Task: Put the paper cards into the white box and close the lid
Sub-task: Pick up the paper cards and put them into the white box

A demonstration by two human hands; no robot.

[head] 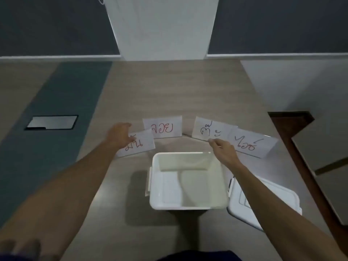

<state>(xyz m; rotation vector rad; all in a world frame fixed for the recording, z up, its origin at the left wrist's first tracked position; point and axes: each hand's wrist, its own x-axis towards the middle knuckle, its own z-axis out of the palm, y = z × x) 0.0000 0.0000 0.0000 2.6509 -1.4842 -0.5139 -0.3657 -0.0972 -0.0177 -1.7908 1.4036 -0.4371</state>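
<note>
Lying in an arc on the table (pixel 169 91) beyond the open white box (pixel 188 205) were four paper cards (pixel 162 129), the lid (pixel 275 198) off at its right. The left hand (pixel 120 135) gripped the leftmost card (pixel 142 146) by its corner, and the right hand (pixel 223 148) pinched the third card (pixel 204 129) at its near edge. These looked like light, floppy sheets, likely best lifted by an edge.

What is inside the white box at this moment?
The white box stands open; its bare floor and far wall show only shadow, no cards. All four paper cards are outside, beyond it. The near inner wall is hidden by the rim.
</note>
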